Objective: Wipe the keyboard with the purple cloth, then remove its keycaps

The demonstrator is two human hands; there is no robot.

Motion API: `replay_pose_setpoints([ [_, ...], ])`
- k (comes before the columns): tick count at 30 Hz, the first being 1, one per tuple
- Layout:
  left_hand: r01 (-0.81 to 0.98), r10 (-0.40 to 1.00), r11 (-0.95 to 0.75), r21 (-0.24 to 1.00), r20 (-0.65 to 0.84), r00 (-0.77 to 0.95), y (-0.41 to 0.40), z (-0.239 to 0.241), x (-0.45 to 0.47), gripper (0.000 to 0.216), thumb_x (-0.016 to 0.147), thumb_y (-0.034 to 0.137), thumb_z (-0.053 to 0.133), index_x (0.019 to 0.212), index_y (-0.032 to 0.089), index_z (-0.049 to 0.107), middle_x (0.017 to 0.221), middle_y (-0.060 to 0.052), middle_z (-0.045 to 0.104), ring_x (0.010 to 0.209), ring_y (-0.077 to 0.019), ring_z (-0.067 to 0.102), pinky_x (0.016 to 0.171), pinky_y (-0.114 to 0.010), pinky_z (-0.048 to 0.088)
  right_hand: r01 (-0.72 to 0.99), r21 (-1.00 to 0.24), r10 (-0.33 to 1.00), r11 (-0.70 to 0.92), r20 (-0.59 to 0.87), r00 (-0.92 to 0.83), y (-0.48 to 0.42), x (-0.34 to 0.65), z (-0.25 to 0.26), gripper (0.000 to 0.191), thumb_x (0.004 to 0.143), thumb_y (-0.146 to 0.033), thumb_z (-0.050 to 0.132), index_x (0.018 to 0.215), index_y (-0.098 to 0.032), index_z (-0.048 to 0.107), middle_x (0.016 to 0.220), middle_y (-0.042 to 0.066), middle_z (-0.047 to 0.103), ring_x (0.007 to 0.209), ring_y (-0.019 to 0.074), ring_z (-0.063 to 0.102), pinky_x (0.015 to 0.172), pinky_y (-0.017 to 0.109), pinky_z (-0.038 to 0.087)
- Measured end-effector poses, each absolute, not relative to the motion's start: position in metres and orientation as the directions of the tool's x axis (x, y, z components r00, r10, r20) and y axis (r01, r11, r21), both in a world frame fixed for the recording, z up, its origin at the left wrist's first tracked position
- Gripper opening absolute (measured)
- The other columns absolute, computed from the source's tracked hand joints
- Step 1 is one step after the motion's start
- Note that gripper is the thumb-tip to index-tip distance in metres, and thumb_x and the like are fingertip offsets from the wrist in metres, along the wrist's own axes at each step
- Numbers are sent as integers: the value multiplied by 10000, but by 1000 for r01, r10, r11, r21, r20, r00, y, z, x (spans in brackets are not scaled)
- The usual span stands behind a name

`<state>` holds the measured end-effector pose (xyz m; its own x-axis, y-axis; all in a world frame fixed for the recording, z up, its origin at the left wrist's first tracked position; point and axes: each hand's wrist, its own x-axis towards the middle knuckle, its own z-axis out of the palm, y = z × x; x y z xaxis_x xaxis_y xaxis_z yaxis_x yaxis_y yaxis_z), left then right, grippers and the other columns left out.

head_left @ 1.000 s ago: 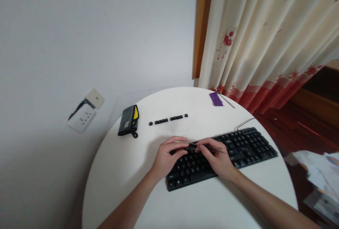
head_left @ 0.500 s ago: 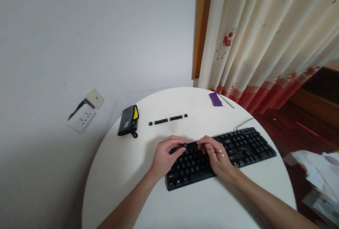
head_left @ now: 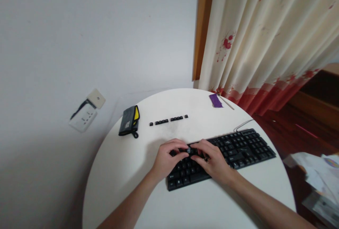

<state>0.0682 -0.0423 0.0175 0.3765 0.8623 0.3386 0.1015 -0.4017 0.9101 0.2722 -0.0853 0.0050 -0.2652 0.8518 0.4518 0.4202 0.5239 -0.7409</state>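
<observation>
Both my hands are over the left half of a black keyboard on a round white table. My left hand is curled, with thumb and fingers pinched at the upper key rows. My right hand is also curled, and its fingertips meet the left hand's. A small dark piece with a pale spot sits between the fingertips of both hands. I cannot make out what it is. A row of loose black keycaps lies on the table beyond the keyboard.
A grey and yellow pouch lies at the table's left rear. A purple scrap and a thin stick lie at the far edge. The keyboard cable runs off to the right. A wall socket is on the left wall, and a curtain hangs behind.
A thin metal tool seen in my right hand earlier no longer shows. My right hand has shifted left and curled closer to my left hand. The view has tilted slightly.
</observation>
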Motion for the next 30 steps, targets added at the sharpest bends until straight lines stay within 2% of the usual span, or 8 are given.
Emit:
replay_pose_setpoints([
  [10,73,851,-392,917,331,407,-44,13,69,143,717,120,817,834,182,763,866,-42,744,772,-159,674,651,-229,492,433,-691,815,578,508,-277,-86,270,5,204,912,-184,616,1103,-234,668,896,41,623,759,141,613,654,247,485],
  [16,73,853,-390,918,331,403,-44,9,69,139,712,134,825,825,183,760,846,-35,741,718,-142,652,633,-228,477,481,-640,798,599,527,-294,-87,269,5,210,917,-213,621,1123,-225,662,907,51,634,760,144,634,656,245,508],
  [22,40,841,-367,929,313,442,-44,10,70,129,710,219,843,796,172,759,803,-44,732,671,-140,633,617,-237,478,471,-636,790,612,518,-327,-86,271,4,190,914,-227,634,1102,-220,665,930,54,650,779,141,645,668,240,512],
  [26,32,828,-381,924,326,456,-44,13,69,204,701,312,853,808,168,756,822,-58,730,666,-146,632,607,-245,483,441,-671,803,596,495,-333,-88,271,8,178,913,-223,629,1085,-219,675,916,50,642,773,145,630,668,250,503],
  [30,40,828,-418,907,362,428,-43,13,65,240,876,382,685,925,158,754,878,-86,727,699,-152,650,645,-260,501,459,-716,846,527,491,-206,-81,279,22,121,893,-252,652,1002,-216,691,815,32,614,709,154,582,619,262,471],
])
